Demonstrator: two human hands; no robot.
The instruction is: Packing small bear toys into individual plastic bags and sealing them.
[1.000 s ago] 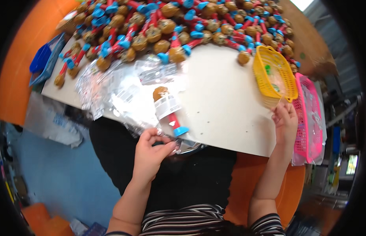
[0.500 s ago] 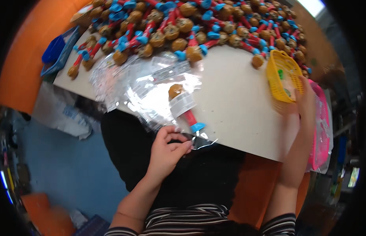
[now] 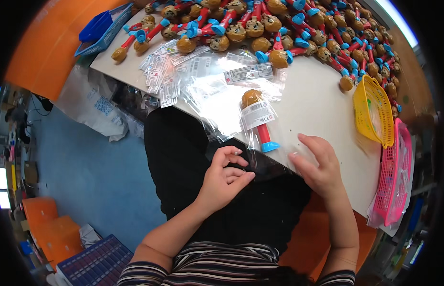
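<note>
A clear plastic bag (image 3: 274, 125) lies at the table's near edge. Inside it is a toy dispenser (image 3: 263, 133) with a brown round head, a red stem and a blue foot, partly behind a white printed label (image 3: 258, 114). At the bag's near end, my left hand (image 3: 224, 180) has thumb and fingers curled on the plastic edge. My right hand (image 3: 321, 167) hovers to the right of the bag, thumb and forefinger apart. Nothing shows between those fingers.
Many similar toy dispensers (image 3: 236, 32) are heaped along the far side. Flat printed bags (image 3: 207, 71) lie left of centre. A yellow basket (image 3: 360, 112) and a pink basket (image 3: 391, 181) stand on the right, a blue tray (image 3: 105, 35) at far left.
My right hand has come from the yellow basket leftward to beside the bag. The view has shifted, while my left hand stays at the bag's near end.
</note>
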